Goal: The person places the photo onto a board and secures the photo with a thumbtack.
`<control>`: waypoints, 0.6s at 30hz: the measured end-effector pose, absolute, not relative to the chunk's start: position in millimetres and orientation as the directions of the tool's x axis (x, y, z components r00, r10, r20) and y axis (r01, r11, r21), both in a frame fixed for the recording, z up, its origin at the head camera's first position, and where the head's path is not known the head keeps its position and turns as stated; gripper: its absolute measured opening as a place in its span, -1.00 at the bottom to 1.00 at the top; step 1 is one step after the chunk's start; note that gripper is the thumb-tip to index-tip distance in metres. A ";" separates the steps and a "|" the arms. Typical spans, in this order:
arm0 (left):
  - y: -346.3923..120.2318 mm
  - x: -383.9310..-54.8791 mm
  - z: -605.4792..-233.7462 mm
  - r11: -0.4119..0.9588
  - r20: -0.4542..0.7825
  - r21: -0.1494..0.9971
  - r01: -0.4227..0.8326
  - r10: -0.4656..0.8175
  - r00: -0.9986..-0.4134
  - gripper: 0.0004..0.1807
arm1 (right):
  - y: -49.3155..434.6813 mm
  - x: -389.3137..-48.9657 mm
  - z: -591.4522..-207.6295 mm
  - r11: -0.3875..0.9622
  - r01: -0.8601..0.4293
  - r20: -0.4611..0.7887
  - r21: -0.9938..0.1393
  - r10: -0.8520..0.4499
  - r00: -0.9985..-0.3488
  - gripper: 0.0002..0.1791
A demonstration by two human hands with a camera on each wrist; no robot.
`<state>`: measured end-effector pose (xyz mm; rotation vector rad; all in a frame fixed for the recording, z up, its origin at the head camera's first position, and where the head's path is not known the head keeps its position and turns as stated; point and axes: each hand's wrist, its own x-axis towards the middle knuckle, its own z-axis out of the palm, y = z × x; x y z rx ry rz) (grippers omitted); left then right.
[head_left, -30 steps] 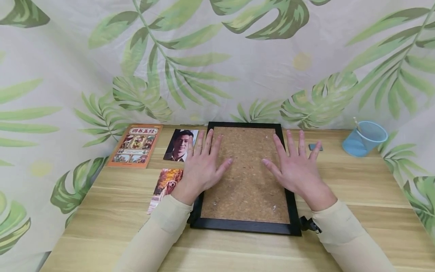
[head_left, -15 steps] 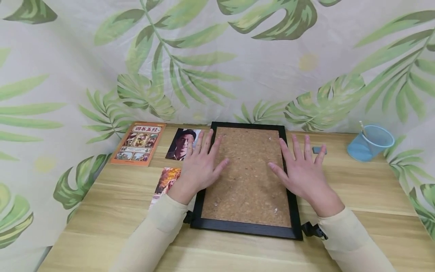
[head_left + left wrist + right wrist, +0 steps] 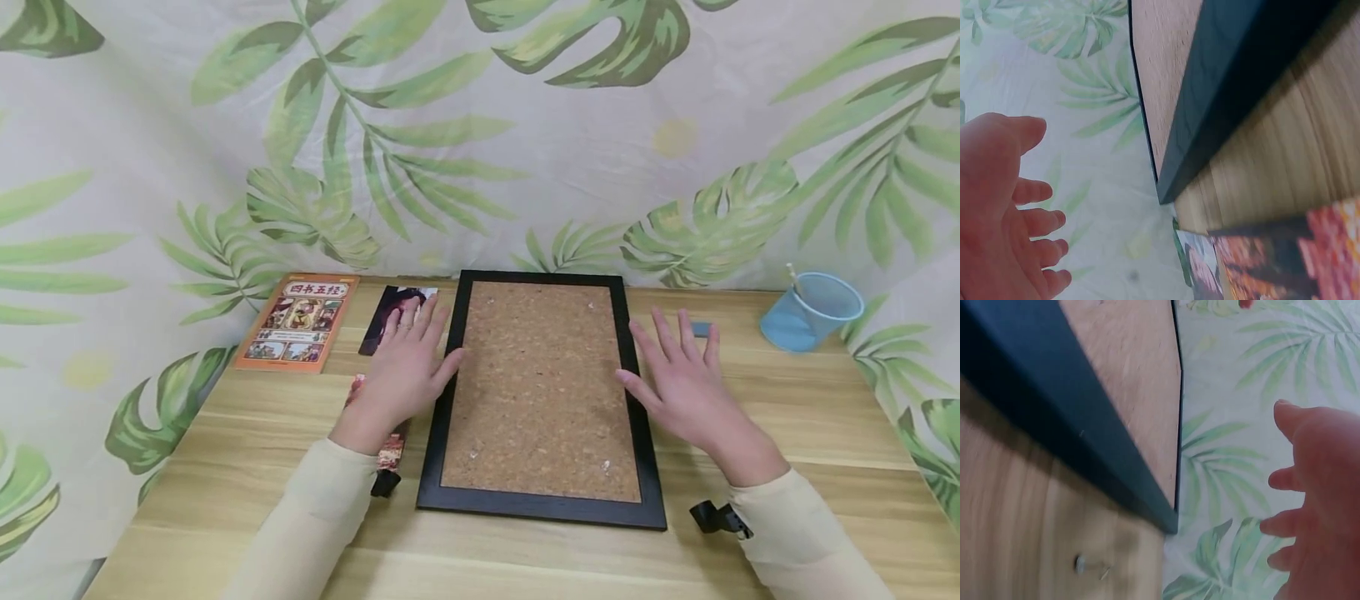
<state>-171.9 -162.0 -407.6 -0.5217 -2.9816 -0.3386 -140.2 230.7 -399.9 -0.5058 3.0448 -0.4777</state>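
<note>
A cork board (image 3: 536, 392) in a black frame (image 3: 540, 504) lies flat on the wooden table between the two hands. My left hand (image 3: 408, 362), fingers spread and holding nothing, hovers at the board's left edge, over two photos. It partly covers the portrait photo (image 3: 378, 325) and most of the dog photo (image 3: 392, 454) below that. My right hand (image 3: 682, 387) is on the other side, also spread, its thumb near the frame's right edge. Both wrist views show the palms raised beside the frame, the left fingers (image 3: 1041, 222) and right fingers (image 3: 1285, 522) apart from it.
An orange book (image 3: 296, 323) lies at the back left. A blue mesh cup (image 3: 810, 312) with a thin stick in it stands at the back right. Beyond the right fingertips is a small blue block (image 3: 701, 329). A leaf-patterned cloth (image 3: 450, 150) hangs behind the table (image 3: 787, 400).
Both hands have drawn outward from over the cork board, the left one leftward across the photos, the right one rightward. The cork board has stayed in place.
</note>
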 end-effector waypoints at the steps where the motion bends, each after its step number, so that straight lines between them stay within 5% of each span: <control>1: -165.3 -172.8 -408.0 0.911 0.140 0.224 0.346 0.321 -0.936 -0.19 | 233.6 -140.3 -400.7 0.892 -0.319 0.040 -0.321 -0.324 -0.945 -0.15; 12: -204.0 -179.4 -409.0 0.826 0.166 0.495 0.269 0.215 -0.963 -0.30 | 260.4 -145.2 -408.1 0.746 -0.301 0.107 -0.594 -0.298 -0.949 -0.43; 18: -214.9 -187.0 -412.0 0.762 0.157 0.614 0.207 0.139 -0.978 -0.44 | 273.6 -148.1 -419.0 0.740 -0.244 0.120 -0.627 -0.217 -0.969 -0.55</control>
